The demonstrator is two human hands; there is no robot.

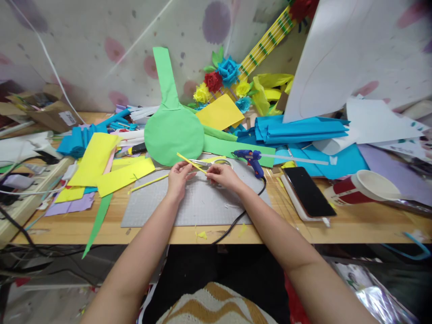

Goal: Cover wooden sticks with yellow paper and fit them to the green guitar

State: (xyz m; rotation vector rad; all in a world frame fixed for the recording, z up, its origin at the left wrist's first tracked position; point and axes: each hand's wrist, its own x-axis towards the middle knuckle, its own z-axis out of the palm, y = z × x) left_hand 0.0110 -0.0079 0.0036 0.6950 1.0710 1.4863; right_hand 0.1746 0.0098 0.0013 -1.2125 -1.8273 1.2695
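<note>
A thin yellow paper strip [191, 163] is pinched between my left hand [179, 180] and my right hand [223, 175], both above the grey cutting mat [148, 215]. The strip slants down from upper left to lower right. Just behind my fingers lie scissors [221, 162], partly covered by my right hand. A second narrow yellow strip [148, 183] rests on the mat left of my left hand. Behind them stands a round green paper shape [173, 135] with a long upright tab. The blue glue gun [251, 159] lies to the right of my right hand.
A phone [310, 191] and a paper cup [364, 186] stand at the right. Yellow paper sheets [126, 176] lie at the left, near a power strip [30, 198]. Paper flowers [227, 71] and blue paper rolls [300, 129] sit at the back. The glue gun's black cord [236, 221] crosses the mat.
</note>
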